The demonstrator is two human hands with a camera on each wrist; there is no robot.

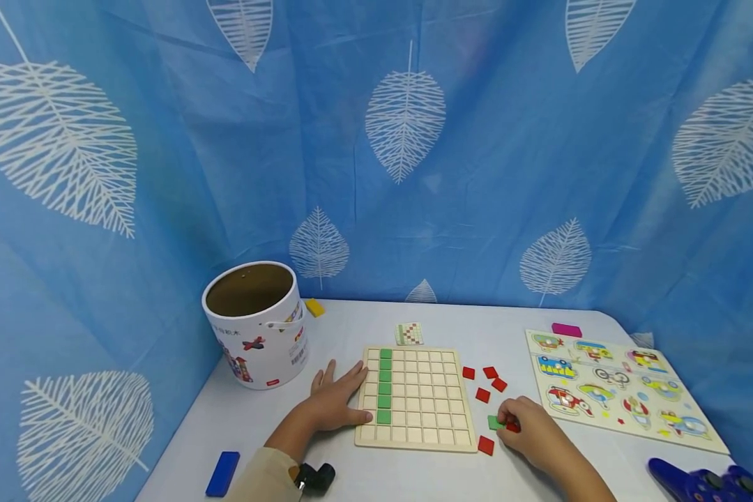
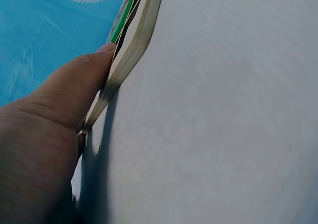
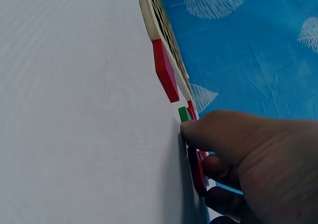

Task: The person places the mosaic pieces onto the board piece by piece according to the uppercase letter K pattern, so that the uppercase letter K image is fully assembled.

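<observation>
Grid board (image 1: 428,399), pale wood, lying on the white table (image 1: 414,481); green tiles (image 1: 384,401) in its second column from the left; left hand (image 1: 334,404), fingers spread, at the board's left edge, thumb touching it; right hand (image 1: 530,429), fingers curled, right of the board, touching a loose green tile (image 1: 494,422) and one red tile (image 3: 196,172); whether it pinches either cannot be told; scattered red tiles (image 1: 482,395), near the board's right side.

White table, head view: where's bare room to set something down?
Free: back patch between card, curtain and puzzle board; front patch between grid board, black object and right forearm. Crowded: right of grid board, with red tiles, green tile and right hand.
</observation>
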